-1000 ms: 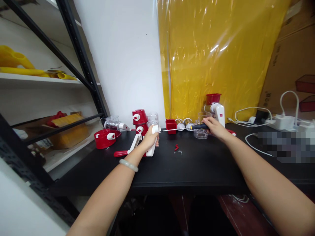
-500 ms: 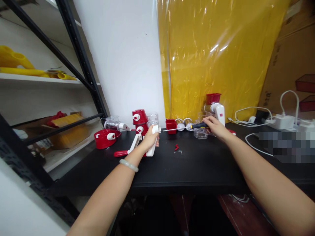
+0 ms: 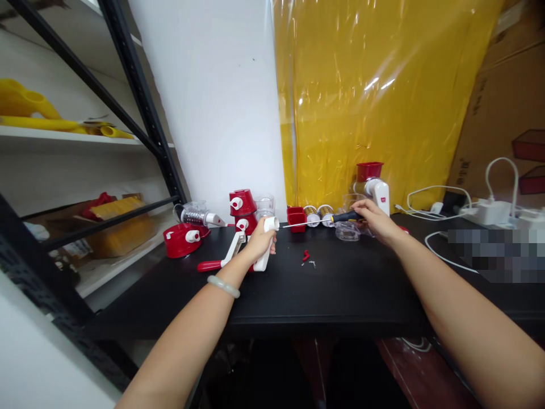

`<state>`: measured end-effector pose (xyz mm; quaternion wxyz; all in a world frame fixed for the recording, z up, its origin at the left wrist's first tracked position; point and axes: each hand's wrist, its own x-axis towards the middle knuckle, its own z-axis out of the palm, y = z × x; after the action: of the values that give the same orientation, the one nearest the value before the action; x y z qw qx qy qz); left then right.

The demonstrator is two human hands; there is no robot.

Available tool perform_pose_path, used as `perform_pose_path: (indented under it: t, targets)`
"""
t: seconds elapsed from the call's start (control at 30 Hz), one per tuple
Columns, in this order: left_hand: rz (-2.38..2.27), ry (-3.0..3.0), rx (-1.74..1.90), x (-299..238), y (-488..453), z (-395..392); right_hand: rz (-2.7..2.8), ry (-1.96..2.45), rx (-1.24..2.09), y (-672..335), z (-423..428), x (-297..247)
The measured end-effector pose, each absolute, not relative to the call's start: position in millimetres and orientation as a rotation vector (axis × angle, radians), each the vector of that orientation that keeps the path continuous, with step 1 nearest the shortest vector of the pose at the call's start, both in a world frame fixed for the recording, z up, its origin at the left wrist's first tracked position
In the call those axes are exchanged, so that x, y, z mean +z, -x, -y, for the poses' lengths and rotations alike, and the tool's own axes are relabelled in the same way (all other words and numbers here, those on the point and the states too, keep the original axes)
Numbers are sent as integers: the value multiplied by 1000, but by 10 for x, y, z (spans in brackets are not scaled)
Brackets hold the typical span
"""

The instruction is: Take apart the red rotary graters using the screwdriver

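My left hand (image 3: 260, 243) is closed around a white plastic grater body (image 3: 261, 262), whose round open end points right. Beside that wrist, a white crank handle with a red grip (image 3: 209, 265) juts out to the left; whether it joins the held body is hidden. In my right hand (image 3: 371, 219) is a long screwdriver (image 3: 346, 216) with a dark and yellow handle. It lies nearly level, its shaft tip at or just short of the round opening. Below the shaft, small red pieces (image 3: 306, 255) and a few screws (image 3: 312, 263) rest on the black table (image 3: 323, 295).
Stacked red bases (image 3: 242, 203) and another red base (image 3: 182, 241) stand at the left back. A red hopper (image 3: 296, 219), grater drums (image 3: 326, 215) and an assembled rotary grater (image 3: 380, 196) line the back. White chargers and cables (image 3: 489, 210) occupy the right. A shelf rack (image 3: 145, 102) borders the left.
Almost nothing differs. The screwdriver and both hands keep nearly the same place, with only a slight shift of the whole view.
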<state>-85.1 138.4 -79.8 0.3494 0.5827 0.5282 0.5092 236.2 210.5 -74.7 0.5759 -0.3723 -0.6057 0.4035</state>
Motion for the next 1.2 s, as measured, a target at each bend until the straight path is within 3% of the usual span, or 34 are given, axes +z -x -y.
perform_pose_path:
  t: [0.2,0.37,0.47,0.67,0.9,1.2]
  targets:
    - [-1364,-1513,1320,-797,849,-1376,1342,721,1170,-2375,-2060,-713]
    - [-1362,-1495,1321,-774,838,-1364,1475,1045,939,-2349,-2098,-744]
    - [-1364,-1492,1317,-773,843,-1369,1442,927,881,-2348,-2098,-757]
    - [-1340,-1508,1326,-788,861,-1393,1374,666,1102,-2349,-2037,-712]
    - [-1324,-1510,1345,-791,870,-1404,1469,1055,995,-2342,-2131,-781]
    - [-1325,-1514,1338,-798,875,-1399,1324,577,1197,-2340,-1986,-681]
